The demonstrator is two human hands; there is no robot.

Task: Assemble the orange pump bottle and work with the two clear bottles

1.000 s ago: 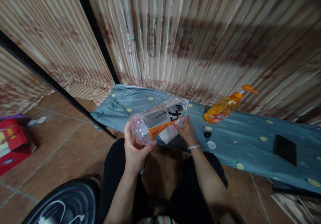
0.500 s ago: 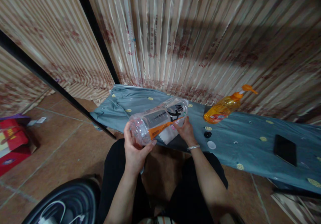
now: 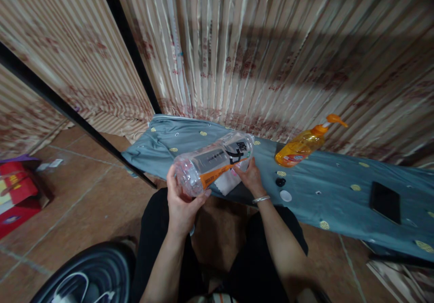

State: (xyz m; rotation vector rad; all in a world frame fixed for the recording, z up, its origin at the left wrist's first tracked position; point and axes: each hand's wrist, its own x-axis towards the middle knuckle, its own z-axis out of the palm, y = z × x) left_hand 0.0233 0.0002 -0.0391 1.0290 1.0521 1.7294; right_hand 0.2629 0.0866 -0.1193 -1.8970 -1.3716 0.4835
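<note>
A large clear plastic bottle [image 3: 217, 158] with an orange and black printed label lies tilted across both my hands, above the cloth-covered bench. My left hand [image 3: 183, 203] is wrapped round its near left end, thumb along the lower side. At the other end my right hand [image 3: 250, 176] grips it from below, with some fingers hidden behind the bottle. Under the bottle, a white wipe or tissue pack [image 3: 226, 183] with pink print shows in part. Right of my right hand are a small black cap [image 3: 280, 182] and a white disc [image 3: 285, 196].
An orange pump bottle [image 3: 300, 148] stands on the teal bench cover [image 3: 335, 194], with a black phone [image 3: 385, 202] farther right. Black poles [image 3: 130, 45] rise at the left before a striped curtain [image 3: 271, 59]. A red box [image 3: 16, 194] and a black round tub [image 3: 91, 271] sit on the floor.
</note>
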